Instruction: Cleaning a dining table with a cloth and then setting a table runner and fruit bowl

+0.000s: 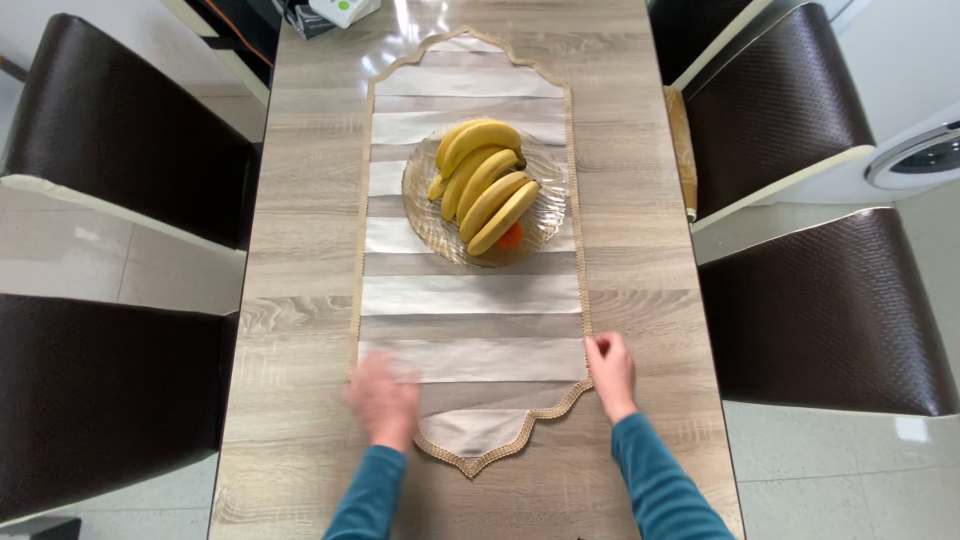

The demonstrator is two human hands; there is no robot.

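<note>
The right hand (611, 371) lies in the lower right of centre, palm down, its fingers curled loosely with the tips on the scalloped edge of the table runner (470, 300); its grip pinches nothing, only presses on the trim. The left hand (382, 397) sits at the lower left of centre, blurred, flat over the runner's near corner; whether its grip is spread or closed I cannot tell. Both forearms in teal sleeves rise from the bottom edge and angle slightly inward. The striped beige runner stretches up the middle of the wooden surface (290, 260). Further up it, a glass dish (425, 215) holds a bunch of bananas (485, 180) over an orange fruit (511, 237). Dark brown chairs (825, 315) flank both sides.
</note>
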